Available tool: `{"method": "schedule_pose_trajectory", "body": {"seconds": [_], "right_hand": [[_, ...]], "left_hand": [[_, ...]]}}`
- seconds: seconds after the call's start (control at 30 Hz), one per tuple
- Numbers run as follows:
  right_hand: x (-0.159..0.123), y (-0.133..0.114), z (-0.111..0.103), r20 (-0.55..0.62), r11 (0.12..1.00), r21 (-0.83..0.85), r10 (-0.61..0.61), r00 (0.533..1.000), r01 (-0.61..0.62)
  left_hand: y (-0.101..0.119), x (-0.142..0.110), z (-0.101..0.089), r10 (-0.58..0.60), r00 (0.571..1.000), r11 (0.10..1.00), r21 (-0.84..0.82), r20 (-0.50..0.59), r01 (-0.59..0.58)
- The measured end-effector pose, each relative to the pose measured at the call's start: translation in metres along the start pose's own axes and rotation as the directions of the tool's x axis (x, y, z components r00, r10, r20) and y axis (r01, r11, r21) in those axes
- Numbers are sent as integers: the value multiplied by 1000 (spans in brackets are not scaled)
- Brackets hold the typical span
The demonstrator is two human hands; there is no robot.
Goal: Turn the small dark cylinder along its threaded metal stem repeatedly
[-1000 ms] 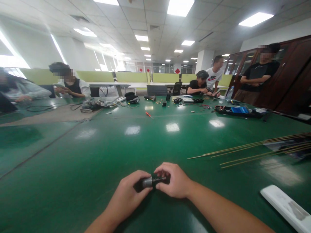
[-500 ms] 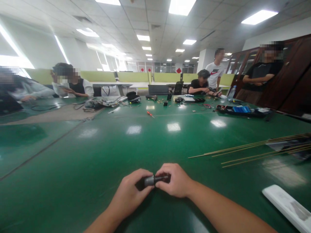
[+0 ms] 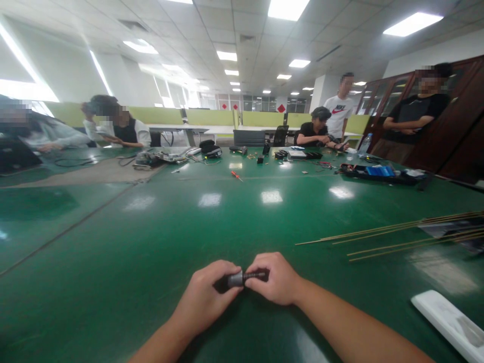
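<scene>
A black tray point(image 3: 357, 172) lies at the far right of the green table point(image 3: 170, 217), with blue items point(image 3: 384, 171) and other small pieces inside. A clear bottle point(image 3: 365, 145) stands just behind it; its contents are too small to tell. A black pouch point(image 3: 210, 150) sits toward the far side, and whether it holds anything cannot be told. At the near right lies a long white plastic piece point(image 3: 444, 320) with a hollow in its top.

Low in the middle, the left hand point(image 3: 206, 297) grips a short grey cylinder point(image 3: 236, 279) between thumb and fingers. The right hand point(image 3: 279, 280) curls narrowly around a dark ribbed rod point(image 3: 254, 275) that meets the cylinder's right end. The cylinder and rod lie nearly level between the hands.

Smooth green tabletop stretches from the hands to a red screwdriver point(image 3: 236, 175). Thin yellowish rods point(image 3: 370, 230) reach in from the right edge of view, well apart from the right hand. A seam point(image 3: 71, 229) slants across the table at left.
</scene>
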State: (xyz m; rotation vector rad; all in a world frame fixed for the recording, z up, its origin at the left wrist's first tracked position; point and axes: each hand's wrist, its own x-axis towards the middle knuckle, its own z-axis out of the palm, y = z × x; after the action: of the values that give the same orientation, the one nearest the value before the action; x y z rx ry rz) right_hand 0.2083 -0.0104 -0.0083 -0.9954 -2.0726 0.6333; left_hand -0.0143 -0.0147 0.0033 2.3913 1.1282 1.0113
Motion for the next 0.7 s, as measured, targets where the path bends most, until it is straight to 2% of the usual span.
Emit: {"method": "schedule_pose_trajectory", "body": {"seconds": [0.7], "right_hand": [[0,-1,-1,-8,999,37,-1,1000,2]], "left_hand": [[2,0,-3,48,999,999,14,-25,-47]]}}
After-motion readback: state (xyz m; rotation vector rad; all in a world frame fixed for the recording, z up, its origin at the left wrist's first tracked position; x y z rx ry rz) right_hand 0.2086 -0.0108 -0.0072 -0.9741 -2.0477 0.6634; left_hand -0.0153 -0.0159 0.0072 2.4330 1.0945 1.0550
